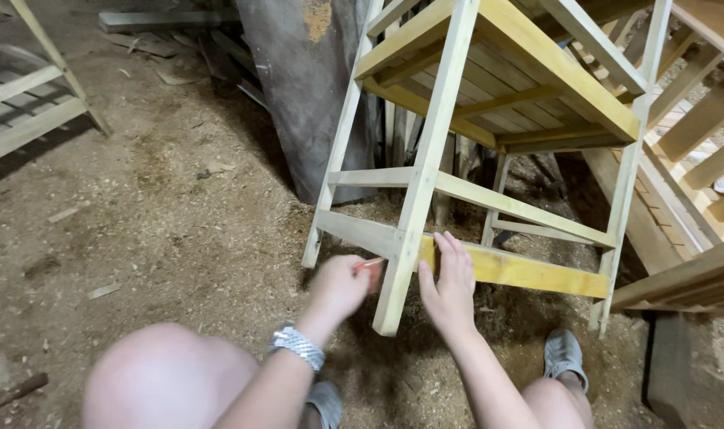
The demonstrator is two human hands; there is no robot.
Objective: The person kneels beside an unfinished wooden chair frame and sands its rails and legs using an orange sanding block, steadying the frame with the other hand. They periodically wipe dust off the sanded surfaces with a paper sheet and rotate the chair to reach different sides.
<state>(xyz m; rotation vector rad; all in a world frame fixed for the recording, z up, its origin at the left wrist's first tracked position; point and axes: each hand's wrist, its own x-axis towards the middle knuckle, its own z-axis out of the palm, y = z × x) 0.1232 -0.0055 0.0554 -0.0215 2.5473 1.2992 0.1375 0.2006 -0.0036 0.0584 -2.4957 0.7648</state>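
The wooden frame (489, 159) stands on the sawdust floor (179, 238). The left hand (342, 284) pinches a small reddish tool (370, 266) just left of the frame's front leg (413, 206); the right hand (449, 280) lies flat, fingers together, on the yellow rail (529, 272). Bracing firmly should keep the frame from shifting.

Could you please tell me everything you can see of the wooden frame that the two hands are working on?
The pale wooden slatted frame stands upright on sawdust-strewn ground, built of square legs, crossbars and a slatted shelf. Some rails look yellow-coated, others bare and pale. The right hand lies flat on the lower yellow rail beside the front leg. The left hand, wearing a silver wristband, holds a small orange object, blurred, against that leg.
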